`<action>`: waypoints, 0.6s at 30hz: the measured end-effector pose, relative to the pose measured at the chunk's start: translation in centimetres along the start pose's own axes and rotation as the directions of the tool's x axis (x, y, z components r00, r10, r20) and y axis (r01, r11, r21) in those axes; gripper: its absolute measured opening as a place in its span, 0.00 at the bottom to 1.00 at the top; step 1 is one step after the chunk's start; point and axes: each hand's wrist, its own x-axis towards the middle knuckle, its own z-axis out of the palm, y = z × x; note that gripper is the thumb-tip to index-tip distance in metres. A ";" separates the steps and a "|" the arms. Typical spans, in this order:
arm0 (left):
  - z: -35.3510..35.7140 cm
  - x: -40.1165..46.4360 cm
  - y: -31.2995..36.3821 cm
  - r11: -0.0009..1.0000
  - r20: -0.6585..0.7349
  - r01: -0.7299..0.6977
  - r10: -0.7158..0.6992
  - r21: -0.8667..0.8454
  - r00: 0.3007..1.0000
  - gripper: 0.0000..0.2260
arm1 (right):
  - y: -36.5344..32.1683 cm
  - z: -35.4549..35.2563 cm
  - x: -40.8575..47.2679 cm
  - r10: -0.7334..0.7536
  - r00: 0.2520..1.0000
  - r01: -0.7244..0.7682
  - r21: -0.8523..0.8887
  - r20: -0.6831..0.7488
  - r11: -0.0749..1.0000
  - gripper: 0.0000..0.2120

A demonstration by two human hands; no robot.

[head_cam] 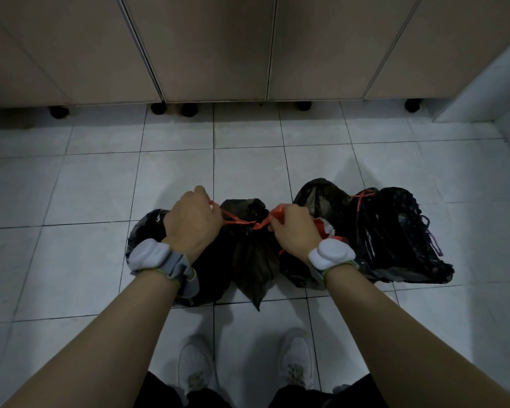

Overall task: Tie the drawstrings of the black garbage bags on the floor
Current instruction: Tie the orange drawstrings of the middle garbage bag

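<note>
Bag (248, 254) on the floor (100, 184) before our shoes, our left hand (193, 220) and right hand (293, 232) each gripping an end of its red drawstring (239, 221), second bag (395, 231) just right.

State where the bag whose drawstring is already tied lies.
In the head view, the tied bag lies on the floor tiles at the right, beside the bag that both hands are working on.
</note>
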 end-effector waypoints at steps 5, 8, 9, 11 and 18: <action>-0.6 -0.2 0.3 0.997 -0.026 0.003 -0.001 0.083 1.000 0.19 | -0.9 0.0 -0.3 -0.014 1.000 0.015 0.043 -0.008 0.999 0.10; -0.8 -0.2 0.3 0.995 -0.042 -0.025 0.030 0.100 0.999 0.23 | -1.4 -0.2 -0.5 -0.020 0.999 0.022 0.077 -0.026 0.997 0.14; -0.9 -0.3 0.3 0.995 -0.055 -0.045 0.050 0.090 0.997 0.24 | -1.7 -0.3 -0.7 -0.029 0.999 0.033 0.100 -0.044 0.994 0.17; -1.0 -0.3 0.7 0.996 -0.068 -0.078 0.081 0.053 0.994 0.25 | -2.3 -0.5 -0.9 -0.041 0.997 0.049 0.126 -0.069 0.991 0.15; -1.7 -0.9 2.8 0.992 -0.137 -0.126 0.122 -0.022 0.983 0.26 | -3.4 -0.8 -2.5 -0.143 0.989 0.148 0.164 -0.043 0.975 0.14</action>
